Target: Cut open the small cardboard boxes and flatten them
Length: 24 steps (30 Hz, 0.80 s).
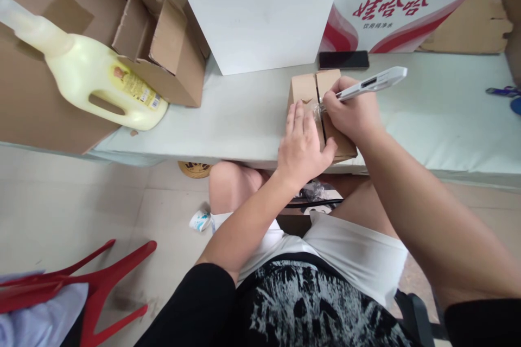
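On the cloth-covered table before me sits a small brown cardboard box (pixel 340 138), with a dark gap between its top flaps. My right hand (pixel 355 111) is closed around a white utility knife (pixel 376 82). Its tip end is down at the gap, partly hidden by my fingers, and its back end points up to the right. A bit of clear tape (pixel 316 111) shows near the tip. My left hand (pixel 303 143) lies flat on the box's left flap, fingers stretched out.
A black phone (pixel 344 60) lies behind the box, in front of white cartons (pixel 264 21). To the left stand a yellow detergent bottle (pixel 97 76) and an open cardboard box (pixel 179 59). Purple-handled scissors (pixel 502 91) rest at far right. A red stool (pixel 97 287) is on the floor.
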Available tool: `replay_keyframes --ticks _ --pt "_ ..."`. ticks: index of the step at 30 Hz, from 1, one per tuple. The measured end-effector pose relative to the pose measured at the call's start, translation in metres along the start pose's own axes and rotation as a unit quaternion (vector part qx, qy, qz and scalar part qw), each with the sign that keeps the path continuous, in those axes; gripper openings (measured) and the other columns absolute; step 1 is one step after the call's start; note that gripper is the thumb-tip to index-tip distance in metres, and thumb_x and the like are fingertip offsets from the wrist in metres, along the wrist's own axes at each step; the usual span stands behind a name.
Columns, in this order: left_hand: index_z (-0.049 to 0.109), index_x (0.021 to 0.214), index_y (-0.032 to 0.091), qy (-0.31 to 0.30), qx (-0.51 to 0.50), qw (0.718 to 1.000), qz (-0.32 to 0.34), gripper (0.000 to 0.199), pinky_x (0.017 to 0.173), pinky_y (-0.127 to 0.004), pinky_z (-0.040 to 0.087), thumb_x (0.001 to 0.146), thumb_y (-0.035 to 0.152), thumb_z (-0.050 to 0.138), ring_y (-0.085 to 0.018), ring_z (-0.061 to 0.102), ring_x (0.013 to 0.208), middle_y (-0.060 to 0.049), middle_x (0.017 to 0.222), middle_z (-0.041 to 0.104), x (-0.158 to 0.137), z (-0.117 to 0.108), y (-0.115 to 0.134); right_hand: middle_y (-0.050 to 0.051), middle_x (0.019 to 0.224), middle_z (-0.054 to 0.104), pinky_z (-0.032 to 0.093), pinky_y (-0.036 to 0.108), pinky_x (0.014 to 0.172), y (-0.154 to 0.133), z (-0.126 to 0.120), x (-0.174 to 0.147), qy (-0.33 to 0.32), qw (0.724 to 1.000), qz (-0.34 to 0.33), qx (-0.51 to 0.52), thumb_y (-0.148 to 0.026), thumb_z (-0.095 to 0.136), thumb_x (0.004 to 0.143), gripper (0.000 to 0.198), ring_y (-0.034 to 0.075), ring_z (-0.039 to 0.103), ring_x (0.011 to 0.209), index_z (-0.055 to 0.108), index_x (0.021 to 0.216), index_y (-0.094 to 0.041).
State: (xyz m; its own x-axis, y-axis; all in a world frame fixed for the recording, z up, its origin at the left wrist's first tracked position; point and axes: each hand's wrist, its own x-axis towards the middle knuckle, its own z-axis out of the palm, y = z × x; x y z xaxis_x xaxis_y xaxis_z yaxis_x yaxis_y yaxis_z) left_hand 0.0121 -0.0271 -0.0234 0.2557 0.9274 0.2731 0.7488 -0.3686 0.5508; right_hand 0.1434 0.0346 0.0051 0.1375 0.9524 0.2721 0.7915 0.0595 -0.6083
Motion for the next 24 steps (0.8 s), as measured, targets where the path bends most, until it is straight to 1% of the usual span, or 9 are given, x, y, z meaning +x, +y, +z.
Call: replay_keyframes --ticks 4,10,15,20,24 --pt "0.037 0.146 0.002 -0.006 0.006 1.0 -0.003 0.067 0.132 -0.052 0.027 0.092 0.033 0.061 -0.036 0.022 0.16 -0.029 0.165 0.032 0.0 -0.001 0.0 0.002 0.065 0.052 0.039 0.036 0.068 0.0 -0.001 -0.002 0.0 1.0 0.0 0.021 -0.019 0.056 0.079 0.019 0.018 0.048 0.066 0.043 0.066 -0.024" --pt "0.038 0.146 0.002 -0.01 0.002 1.0 -0.007 0.067 0.131 -0.052 0.028 0.092 0.032 0.061 -0.036 0.022 0.16 -0.028 0.166 0.032 0.0 -0.003 0.001 0.001 0.063 0.049 0.04 0.037 0.067 0.003 -0.002 -0.003 0.006 0.999 -0.018 0.034 -0.018 0.055 0.078 0.021 0.017 0.045 0.064 0.041 0.065 -0.024" --pt "0.038 0.146 -0.001 -0.016 0.006 1.0 -0.008 0.069 0.132 -0.05 0.027 0.091 0.032 0.063 -0.036 0.022 0.16 -0.029 0.165 0.031 0.0 -0.005 0.002 0.002 0.062 0.049 0.038 0.037 0.066 0.002 -0.004 -0.003 -0.012 0.999 -0.015 0.027 -0.019 0.057 0.078 0.022 0.018 0.044 0.063 0.041 0.064 -0.024" --pt "0.04 0.145 0.001 -0.008 -0.003 1.0 -0.007 0.066 0.133 -0.051 0.026 0.091 0.032 0.062 -0.036 0.023 0.16 -0.027 0.165 0.032 0.0 -0.004 0.001 0.001 0.06 0.048 0.035 0.037 0.063 -0.006 -0.008 -0.003 -0.035 0.999 0.008 0.022 -0.014 0.057 0.076 0.024 0.018 0.044 0.061 0.041 0.061 -0.024" --pt "0.039 0.146 0.003 -0.013 -0.004 1.0 -0.011 0.065 0.133 -0.051 0.026 0.092 0.032 0.062 -0.035 0.022 0.16 -0.026 0.166 0.031 0.0 -0.004 0.002 0.001 0.059 0.048 0.034 0.036 0.062 -0.008 -0.009 -0.003 -0.037 0.999 0.002 0.021 -0.013 0.057 0.074 0.024 0.017 0.043 0.06 0.042 0.059 -0.024"
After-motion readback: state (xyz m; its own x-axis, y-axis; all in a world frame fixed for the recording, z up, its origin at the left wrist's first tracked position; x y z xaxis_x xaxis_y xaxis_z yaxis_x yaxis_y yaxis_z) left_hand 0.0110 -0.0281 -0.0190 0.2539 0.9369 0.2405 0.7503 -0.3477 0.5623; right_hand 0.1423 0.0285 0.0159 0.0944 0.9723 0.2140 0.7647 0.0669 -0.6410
